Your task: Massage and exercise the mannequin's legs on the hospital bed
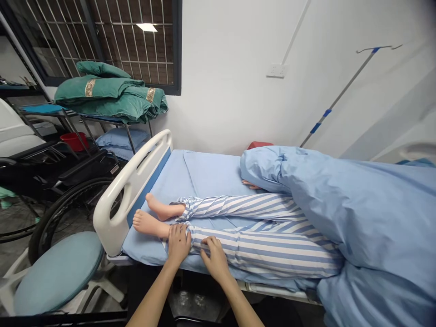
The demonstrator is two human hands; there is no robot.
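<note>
On the light-blue bed [207, 168], its white footboard [105, 213] near a black wheelchair [83, 171], lie a figure's legs in striped trousers [272, 250], bare feet [150, 223] toward that board. The left hand [179, 243] lies over the nearer ankle, fingers slightly bent; whether it grips, I cannot tell. The right hand [217, 261], half open, thumb apart, is at the same leg's shin. The wheelchair's small label [115, 169] is too small to read.

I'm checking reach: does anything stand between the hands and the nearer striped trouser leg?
Nothing visible blocks the nearer trouser leg: left hand at its ankle end, right hand slightly higher up, blue quilt farther right.
</note>
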